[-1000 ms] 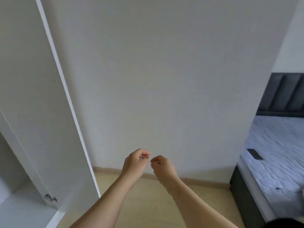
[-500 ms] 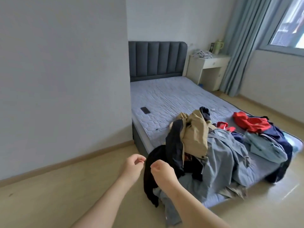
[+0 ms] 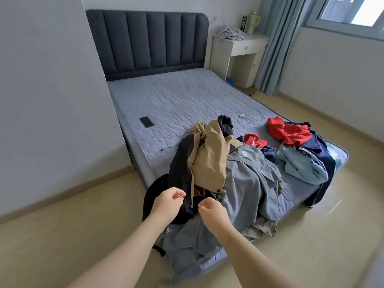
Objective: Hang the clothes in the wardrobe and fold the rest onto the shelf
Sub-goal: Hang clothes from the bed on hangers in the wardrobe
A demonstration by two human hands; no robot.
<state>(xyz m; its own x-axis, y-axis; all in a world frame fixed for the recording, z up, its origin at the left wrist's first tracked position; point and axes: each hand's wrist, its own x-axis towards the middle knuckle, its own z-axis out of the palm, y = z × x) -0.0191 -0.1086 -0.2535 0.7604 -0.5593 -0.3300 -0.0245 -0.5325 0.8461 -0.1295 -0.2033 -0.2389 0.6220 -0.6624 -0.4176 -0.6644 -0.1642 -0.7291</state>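
Tan jacket tops the heap at lower centre. Left hand and right hand hover curled, empty; lifting the jacket from its top should free it cleanly.

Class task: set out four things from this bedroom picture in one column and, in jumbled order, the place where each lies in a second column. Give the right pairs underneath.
Things
1. phone
2. tan jacket
3. red garment
4. crumpled grey cloth

Places
A. on the white desk beside the headboard
B. alone on the bare mattress, near its wall-side edge
C. on the pile, between a black garment and a grey shirt
D. toward the bed's far right side, against a navy garment

Pairs: 1-B, 2-C, 3-D, 4-A
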